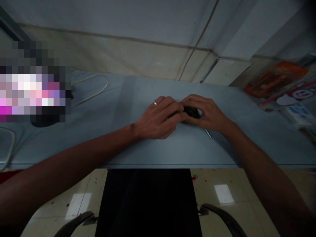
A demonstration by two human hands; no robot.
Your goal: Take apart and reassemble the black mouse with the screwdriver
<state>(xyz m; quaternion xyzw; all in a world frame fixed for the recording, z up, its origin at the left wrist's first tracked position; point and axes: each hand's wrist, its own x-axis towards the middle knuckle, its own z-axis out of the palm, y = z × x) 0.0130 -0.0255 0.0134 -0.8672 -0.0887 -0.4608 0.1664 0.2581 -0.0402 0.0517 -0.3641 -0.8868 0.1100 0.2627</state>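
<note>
Both hands meet over the grey tabletop [153, 151], right of the middle of the head view. My left hand [161, 118], with a ring on one finger, is curled and closed, its fingertips at a small dark object [192, 112]. From the other side my right hand [203, 110] grips that dark object between thumb and fingers. Much of the object is covered by the fingers, so its kind cannot be told. A thin silvery rod [208, 134] lies on the table just below my right hand.
White cables [103, 79] lie on the table at the left, near a pixelated area. Colourful packages [276, 80] stand at the far right. A tiled wall [128, 52] runs behind the table. Chair armrests [219, 217] show below its front edge.
</note>
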